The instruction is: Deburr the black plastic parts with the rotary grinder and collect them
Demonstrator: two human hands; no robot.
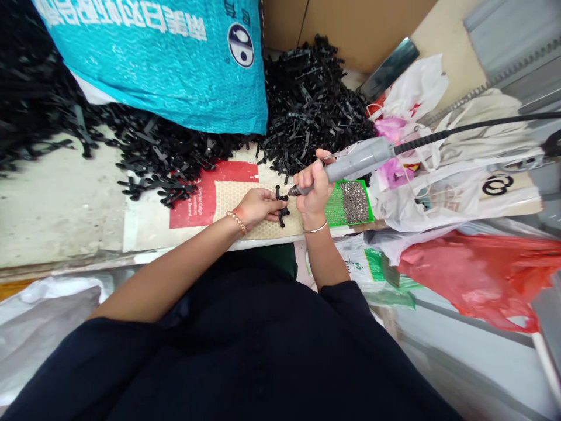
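My left hand point(259, 209) pinches a small black plastic part point(281, 217) over a beige dimpled mat point(232, 196). My right hand point(314, 188) is wrapped round a grey electric screwdriver point(357, 159), held nearly level. Its tip points left and meets the black part or sits right beside it; I cannot tell which. Just right of my right hand lies a green tray point(335, 206) with holes in its base, and a heap of small metal screws point(355, 202) fills its right side.
Large piles of black plastic parts point(313, 105) cover the back of the table, partly under a blue woven sack point(175, 64). A black cable point(473, 126) runs right from the screwdriver. Plastic bags point(473, 181) crowd the right side, with a red bag point(477, 275) hanging in front.
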